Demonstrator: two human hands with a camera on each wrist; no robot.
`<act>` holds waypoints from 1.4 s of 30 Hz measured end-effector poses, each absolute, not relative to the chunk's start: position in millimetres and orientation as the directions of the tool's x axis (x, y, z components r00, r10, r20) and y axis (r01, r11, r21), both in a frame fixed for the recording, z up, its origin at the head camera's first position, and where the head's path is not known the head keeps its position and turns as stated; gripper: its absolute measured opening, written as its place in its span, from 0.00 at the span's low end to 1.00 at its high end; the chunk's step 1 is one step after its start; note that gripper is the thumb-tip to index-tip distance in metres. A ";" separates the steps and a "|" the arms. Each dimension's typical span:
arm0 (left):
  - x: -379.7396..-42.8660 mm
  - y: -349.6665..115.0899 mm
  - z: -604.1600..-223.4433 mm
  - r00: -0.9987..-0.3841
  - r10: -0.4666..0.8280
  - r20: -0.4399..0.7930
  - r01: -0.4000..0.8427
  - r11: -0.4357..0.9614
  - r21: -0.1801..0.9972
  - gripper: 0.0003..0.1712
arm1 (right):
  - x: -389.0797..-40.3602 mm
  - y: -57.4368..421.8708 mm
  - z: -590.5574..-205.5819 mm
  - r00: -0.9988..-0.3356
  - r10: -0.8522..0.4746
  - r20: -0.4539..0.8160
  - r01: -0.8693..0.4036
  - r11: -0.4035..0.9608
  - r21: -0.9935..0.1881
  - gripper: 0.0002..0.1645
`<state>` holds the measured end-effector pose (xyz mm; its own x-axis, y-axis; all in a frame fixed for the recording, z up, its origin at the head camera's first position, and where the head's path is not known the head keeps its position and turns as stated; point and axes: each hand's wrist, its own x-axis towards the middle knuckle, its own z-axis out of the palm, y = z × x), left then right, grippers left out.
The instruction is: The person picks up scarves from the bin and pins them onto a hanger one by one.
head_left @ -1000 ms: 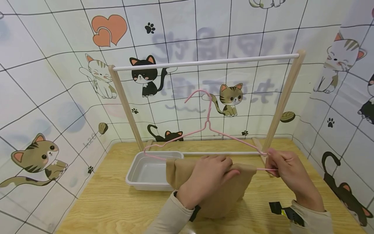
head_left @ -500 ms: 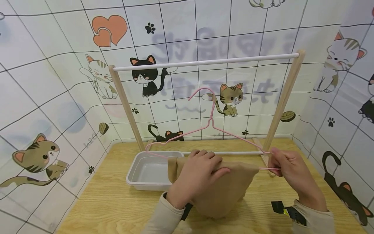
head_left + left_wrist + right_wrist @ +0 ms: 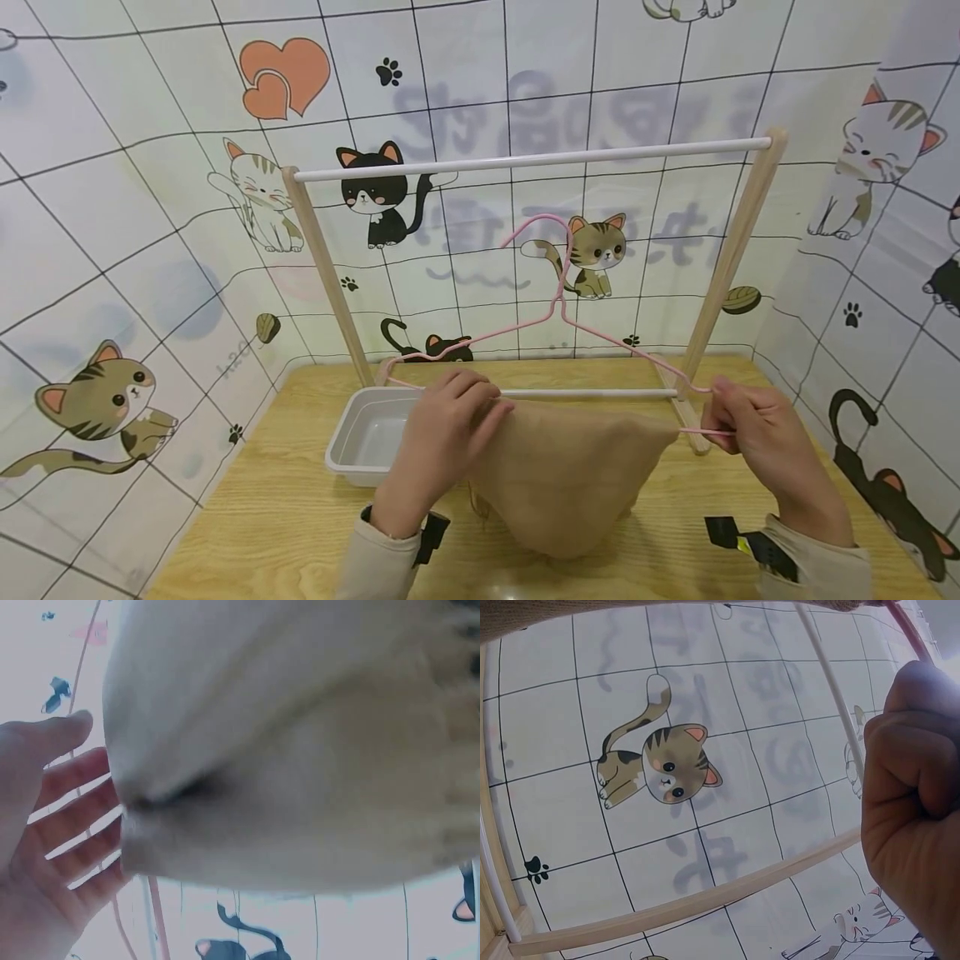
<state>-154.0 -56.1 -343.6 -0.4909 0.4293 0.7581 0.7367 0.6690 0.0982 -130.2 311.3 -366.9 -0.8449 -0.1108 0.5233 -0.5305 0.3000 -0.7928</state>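
A tan cloth [image 3: 577, 475] is draped over the bottom bar of a pink wire hanger [image 3: 557, 307], whose hook points up. My right hand [image 3: 768, 442] grips the hanger's right corner, just past the cloth's edge; its fingers [image 3: 904, 761] are curled in the right wrist view. At the cloth's upper left my left hand [image 3: 442, 433] touches the fold, hiding that end of the bar. The left wrist view shows that hand's fingers [image 3: 82, 825] extended behind the cloth's edge, with the thumb apart. Fringe-like strips line the cloth's far side there.
Behind the hanger stands a rack with wooden legs [image 3: 326, 275] and a white top rod [image 3: 525, 161]. A white plastic tray [image 3: 341, 450] sits at left on the wood-grain table [image 3: 247, 517]. Cat-printed sheets [image 3: 465, 100] enclose the back and sides.
My left hand has slid left along the cloth's top edge, baring more of the cloth. The hanger and my right hand have shifted slightly right, and the hook stands a little higher.
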 end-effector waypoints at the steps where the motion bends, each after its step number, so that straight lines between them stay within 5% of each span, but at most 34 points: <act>1: -154.0 -60.8 -344.3 -0.487 0.401 0.776 0.737 0.666 0.118 0.08 | -130.1 311.6 -366.5 -0.847 -0.112 0.520 -0.527 0.306 -0.793 0.30; 14: -154.6 -96.3 -360.1 -0.485 0.259 0.835 0.704 0.682 0.197 0.12 | -129.3 312.8 -364.5 -0.855 -0.106 0.507 -0.509 0.353 -0.785 0.31; 24: -157.3 -98.8 -372.7 -0.588 0.267 0.763 0.647 0.722 0.246 0.20 | -130.7 315.6 -369.3 -0.834 -0.117 0.539 -0.549 0.267 -0.792 0.29; 42: -157.6 -102.2 -373.3 -0.634 0.217 0.742 0.670 0.633 0.388 0.06 | -132.2 315.4 -369.6 -0.838 -0.136 0.529 -0.543 0.305 -0.782 0.29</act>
<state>-157.6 -102.2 -373.3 -0.6343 0.2166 0.7421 0.6698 0.6334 0.3876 -132.2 315.4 -369.6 -0.8377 -0.1364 0.5288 -0.5433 0.3049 -0.7822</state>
